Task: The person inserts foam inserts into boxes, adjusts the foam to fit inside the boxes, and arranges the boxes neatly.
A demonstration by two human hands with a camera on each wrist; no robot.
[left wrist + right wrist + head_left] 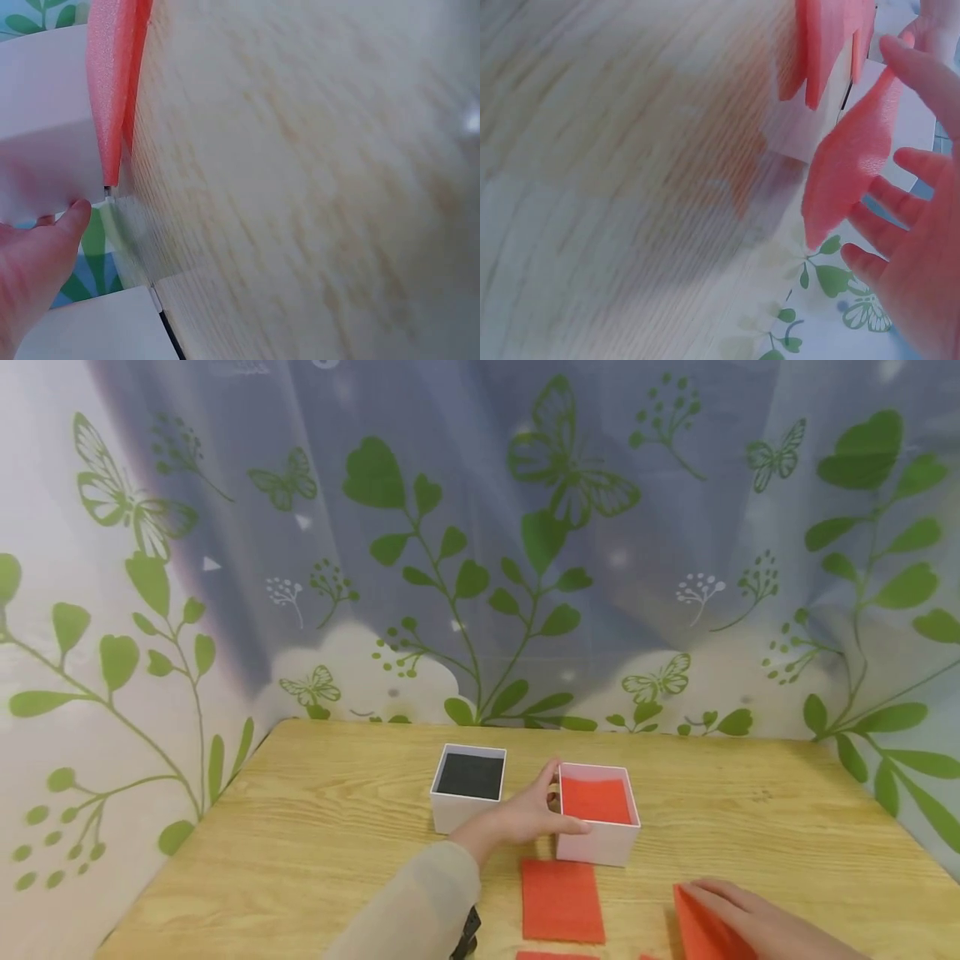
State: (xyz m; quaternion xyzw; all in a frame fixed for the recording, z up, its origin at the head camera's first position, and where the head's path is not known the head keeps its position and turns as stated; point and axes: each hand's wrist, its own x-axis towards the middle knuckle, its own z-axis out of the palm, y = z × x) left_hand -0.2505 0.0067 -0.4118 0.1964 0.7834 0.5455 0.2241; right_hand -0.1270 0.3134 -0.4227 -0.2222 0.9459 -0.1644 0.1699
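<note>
My left hand [528,814] grips the near left corner of a white square box [596,845], thumb along its front wall and fingers on its left side. Red foam sheet [596,797] lies inside that box. In the right wrist view my right hand [911,217] pinches the upper part of another red foam sheet [851,161] by the thumb, lifted and slightly bent. The head view has this hand at the lower right, with the sheet tilted up from the table. A flat red square sheet [562,902] lies just in front of the box.
A second white box [453,812], with black sheet [471,775] in it, stands left of the gripped one. More red sheet [557,956] shows at the bottom edge of the head view. Behind the wooden table [300,827] hangs a leaf-and-butterfly curtain [480,527].
</note>
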